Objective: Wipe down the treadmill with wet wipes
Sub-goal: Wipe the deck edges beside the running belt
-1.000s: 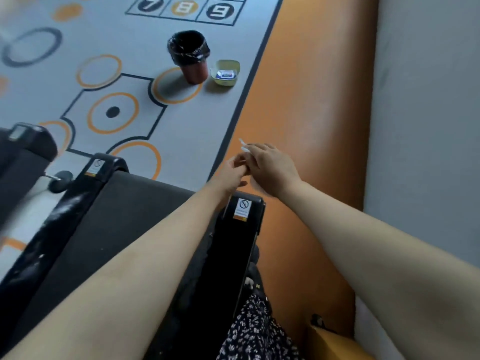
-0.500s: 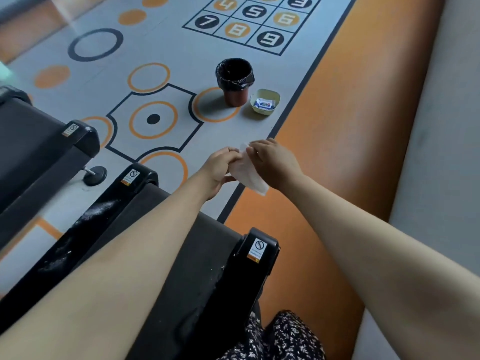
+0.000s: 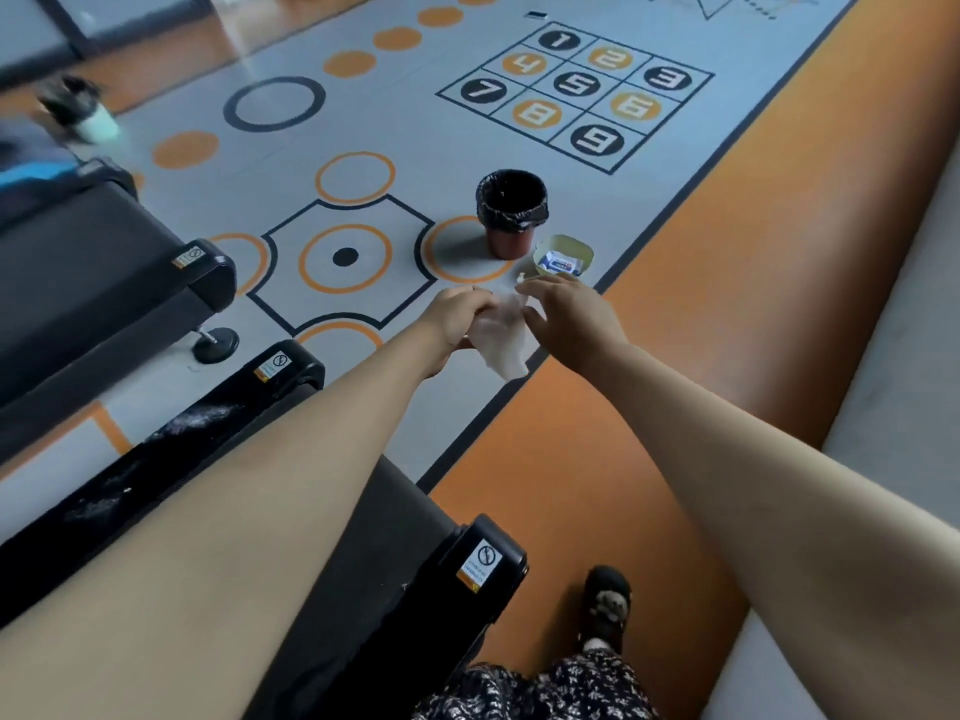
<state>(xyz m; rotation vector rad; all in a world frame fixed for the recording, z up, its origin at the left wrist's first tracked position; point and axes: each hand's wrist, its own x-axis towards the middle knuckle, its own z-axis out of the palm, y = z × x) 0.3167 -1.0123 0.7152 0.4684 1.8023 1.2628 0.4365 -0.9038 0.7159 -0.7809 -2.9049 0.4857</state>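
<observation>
- Hands are reaching out ahead of me, both arms bare and stretched, past the end of the treadmill (image 3: 395, 527).
- My left hand (image 3: 457, 317) is curling its fingers round the wipe (image 3: 501, 340) and gripping its left side. The wipe is hanging white and crumpled below the fist.
- My right hand (image 3: 571, 319) is sitting just beside the wipe's right edge, fingers only loosely bent and pointing left. A white scrap is showing at the fingertips, but I can't tell if they're pinching the wipe or only touching it.
- The wipe is hanging in the air between the two hands, over the line where the grey mat (image 3: 426, 163) is meeting the orange floor (image 3: 701, 356), and it is not touching the treadmill.
- The treadmill is lying under my left forearm, with a black belt and black rails. A sticker (image 3: 480, 561) is showing on the near end cap, and whitish dust (image 3: 200, 415) is showing on the left rail.
- A bin (image 3: 511, 210) with a black liner is standing on the mat beyond my hands.
- A small tray (image 3: 563, 241) is sitting just right of the bin, holding a pack of wipes (image 3: 558, 263).
- A second treadmill (image 3: 93, 272) is lying off to the left, apart from mine.
- My shoe (image 3: 605, 600) is standing on the orange floor right of the treadmill, and patterned fabric (image 3: 545, 688) is showing at the bottom edge.
- A number grid (image 3: 574, 85) is showing on the mat farther off.
</observation>
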